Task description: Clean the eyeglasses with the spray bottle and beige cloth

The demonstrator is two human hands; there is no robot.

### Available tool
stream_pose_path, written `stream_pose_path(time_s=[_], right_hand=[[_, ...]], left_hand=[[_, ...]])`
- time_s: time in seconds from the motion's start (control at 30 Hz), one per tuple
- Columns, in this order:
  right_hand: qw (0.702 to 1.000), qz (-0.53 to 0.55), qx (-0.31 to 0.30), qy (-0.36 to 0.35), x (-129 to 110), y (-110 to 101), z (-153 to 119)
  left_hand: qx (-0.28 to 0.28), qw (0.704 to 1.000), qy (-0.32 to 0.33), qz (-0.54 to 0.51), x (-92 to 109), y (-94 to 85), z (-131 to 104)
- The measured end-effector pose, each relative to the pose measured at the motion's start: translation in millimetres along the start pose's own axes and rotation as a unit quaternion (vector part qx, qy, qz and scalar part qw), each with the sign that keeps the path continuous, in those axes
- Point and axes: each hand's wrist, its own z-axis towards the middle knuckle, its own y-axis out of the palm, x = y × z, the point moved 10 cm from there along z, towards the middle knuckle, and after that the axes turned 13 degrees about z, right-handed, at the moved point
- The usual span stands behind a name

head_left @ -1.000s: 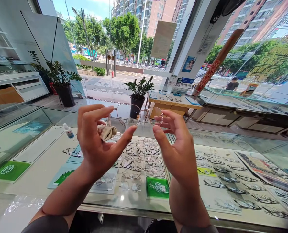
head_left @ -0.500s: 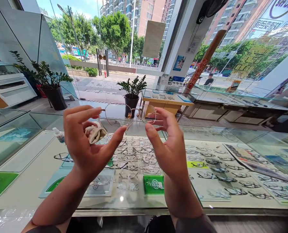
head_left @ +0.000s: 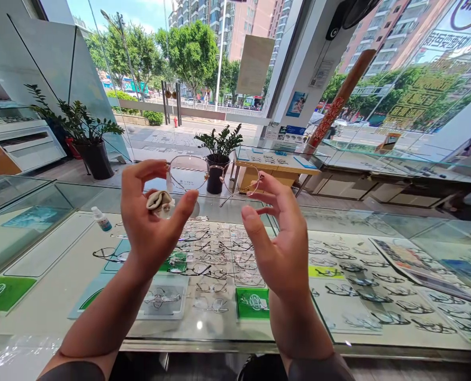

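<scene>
A pair of thin round metal-rimmed eyeglasses [head_left: 215, 168] is held up level in front of me, lenses facing away, above the glass counter. Fingers of my left hand [head_left: 146, 227] are at the left hinge, with the thumb raised below the left lens. A crumpled beige cloth [head_left: 159, 201] is also tucked in that hand's curled fingers. On the other side, my right hand [head_left: 283, 246] has its fingertips at the right hinge, its thumb standing apart below the right lens. One slim temple arm points down between the hands.
Under the glass counter [head_left: 204, 344] lie several rows of spectacle frames [head_left: 211, 287] and a green display card [head_left: 252, 302]. A small spray bottle [head_left: 101, 219] stands at the left. Beyond are potted plants [head_left: 219, 145], a wooden display table [head_left: 275, 161] and large windows.
The eyeglasses have tilted, their left side rising and right side dropping slightly. My left hand has moved up and right. The view has shifted a little.
</scene>
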Motion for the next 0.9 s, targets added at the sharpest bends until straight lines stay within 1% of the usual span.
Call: stream_pose_path(time_s=[0.13,0.3,0.5,0.7,0.8,0.9], right_hand=[[1.0,-0.005,-0.006,-0.018,-6,2,-2],[1.0,-0.004,-0.006,-0.025,-8,3,-3],[0.999,0.011,0.011,-0.029,-8,5,-3],[0.997,0.039,0.049,-0.053,-11,2,-2],[0.993,0.06,0.08,-0.067,-9,-1,-2],[0.986,0.097,0.116,-0.074,-4,-3,-1]], left_hand=[[-0.005,1.0,-0.013,0.008,-4,2.1,1],[-0.007,1.0,-0.008,-0.002,-4,2.9,2],[0.028,0.999,0.013,-0.045,1,2.0,-1],[0.039,0.997,0.026,-0.06,-1,5.7,-6],[0.058,0.996,0.037,-0.065,-1,3.6,-8],[0.086,0.992,0.06,-0.063,2,-0.9,-11]])
